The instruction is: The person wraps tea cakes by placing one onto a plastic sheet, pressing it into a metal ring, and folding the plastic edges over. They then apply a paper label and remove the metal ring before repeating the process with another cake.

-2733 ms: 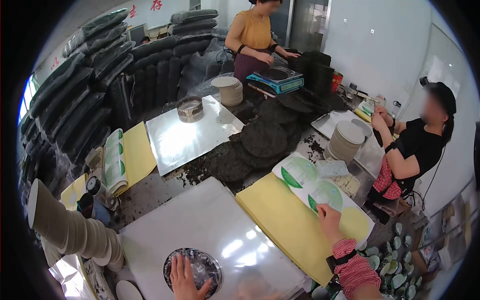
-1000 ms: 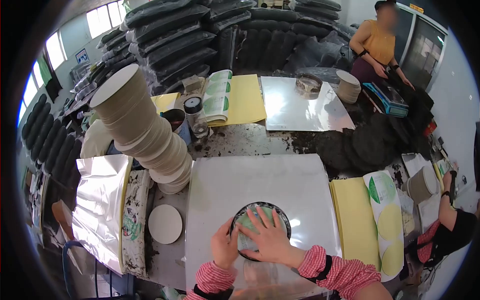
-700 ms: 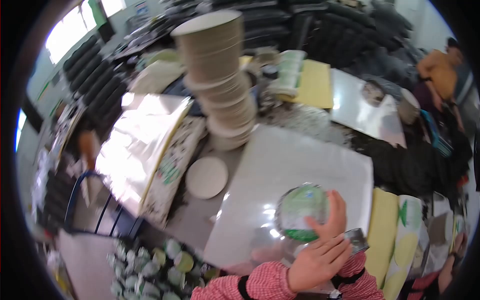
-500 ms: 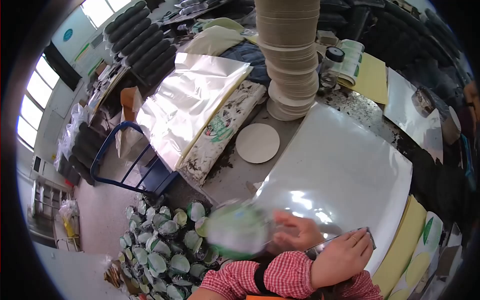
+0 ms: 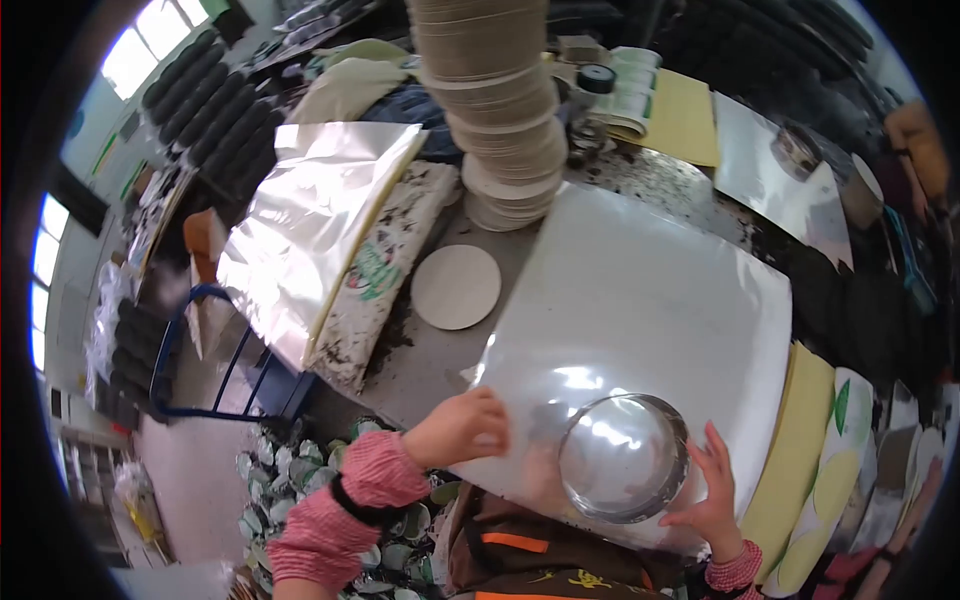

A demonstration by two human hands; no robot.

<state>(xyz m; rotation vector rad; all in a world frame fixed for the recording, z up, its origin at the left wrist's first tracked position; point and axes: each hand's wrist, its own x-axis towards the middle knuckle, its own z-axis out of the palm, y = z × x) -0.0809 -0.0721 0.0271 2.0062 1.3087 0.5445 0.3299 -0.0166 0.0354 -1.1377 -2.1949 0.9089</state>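
A round, shiny metal ring (image 5: 682, 478) lies on a large glossy white sheet (image 5: 650, 290) near my body. My right hand (image 5: 708, 497) is just to the right of this ring, thumb and fingers spread, fingertips close to its side. Left of the ring, my left hand (image 5: 462, 430) hovers over the near left edge of the sheet with its fingers curled in; no object shows in it. Beyond that hand, a pale round card disc (image 5: 456, 287) rests on the grey tabletop.
A tall stack of card discs (image 5: 500, 130) stands at the back. Silver foil sheets (image 5: 310, 220) lie on a printed bundle at left. Many wrapped round packs (image 5: 290, 470) are heaped below the table's left edge. Yellow sheets (image 5: 800, 440) and a label sheet lie at right.
My arms have uncrossed: the left hand has come off the metal ring and moved left, the right hand has moved right. The blurred green-and-white round pack has left the right hand.
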